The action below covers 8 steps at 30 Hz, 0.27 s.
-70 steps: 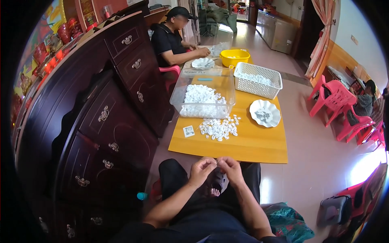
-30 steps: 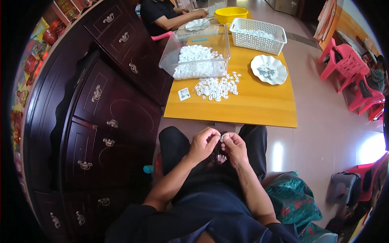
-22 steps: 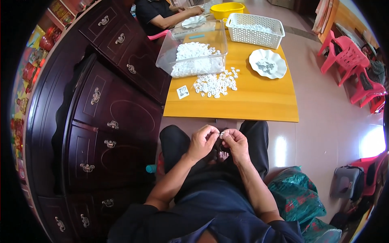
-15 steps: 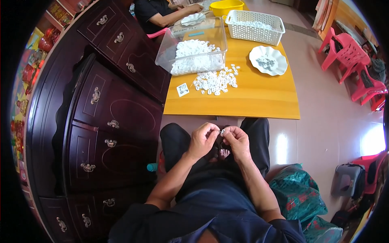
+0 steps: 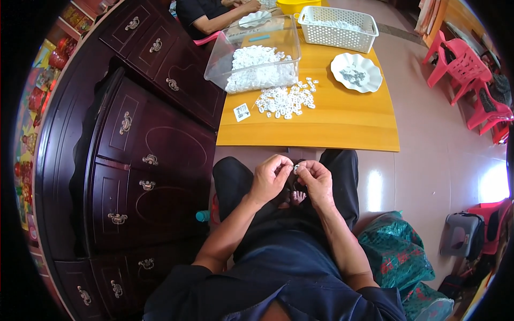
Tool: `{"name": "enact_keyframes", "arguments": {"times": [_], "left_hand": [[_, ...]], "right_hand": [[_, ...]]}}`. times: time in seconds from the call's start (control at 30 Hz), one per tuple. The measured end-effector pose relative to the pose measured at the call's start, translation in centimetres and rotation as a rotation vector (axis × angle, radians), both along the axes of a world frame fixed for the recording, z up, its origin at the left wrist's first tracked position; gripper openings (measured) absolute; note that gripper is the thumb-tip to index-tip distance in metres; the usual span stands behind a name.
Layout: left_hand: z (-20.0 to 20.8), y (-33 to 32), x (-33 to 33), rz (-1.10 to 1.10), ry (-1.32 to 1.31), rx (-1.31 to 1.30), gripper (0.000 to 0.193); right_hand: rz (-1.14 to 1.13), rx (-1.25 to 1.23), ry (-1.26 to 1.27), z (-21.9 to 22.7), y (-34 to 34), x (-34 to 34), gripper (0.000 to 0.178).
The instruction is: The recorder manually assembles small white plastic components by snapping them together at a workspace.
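Above my lap, my left hand [image 5: 271,174] and my right hand [image 5: 317,180] meet fingertip to fingertip. A small white plastic piece [image 5: 296,167] is pinched between my right thumb and forefinger. My left thumb and forefinger are pressed together right beside it; whatever they hold is too small to make out. On the table ahead lies a loose pile of similar white pieces with holes [image 5: 286,101]. Behind that pile, a clear plastic bin [image 5: 214,75] holds a heap of them. A scalloped white plate [image 5: 338,63] to the right carries small grey bits.
The yellow wooden table [image 5: 321,131] ends just beyond my knees. A white perforated basket [image 5: 340,40] and a yellow tub [image 5: 289,6] stand farther back, near another person's arm [image 5: 214,22]. Dark drawers [image 5: 155,139] flank my left; a green bag [image 5: 393,246] lies at right.
The view has shifted slightly, so the table sits a little higher. My hands stay together, with the fingertips now closer around the small white piece.
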<state>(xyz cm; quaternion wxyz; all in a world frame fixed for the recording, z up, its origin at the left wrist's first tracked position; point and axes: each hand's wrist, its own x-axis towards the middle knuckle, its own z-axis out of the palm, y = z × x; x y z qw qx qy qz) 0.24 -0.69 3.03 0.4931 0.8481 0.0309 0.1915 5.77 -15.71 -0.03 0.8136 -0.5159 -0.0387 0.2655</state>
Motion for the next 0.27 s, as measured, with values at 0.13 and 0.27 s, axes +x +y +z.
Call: {"name": "enact_keyframes", "arguments": {"times": [0.13, 0.27], "left_hand": [[-0.1, 0.09, -0.02, -0.008, -0.006, 0.025, 0.006], [-0.21, 0.05, -0.15, -0.006, 0.015, 0.019, 0.006]], "right_hand": [[0.003, -0.013, 0.014, 0.16, -0.1, 0.04, 0.005], [-0.005, -0.011, 0.009, 0.06, -0.09, 0.04, 0.005]]}}
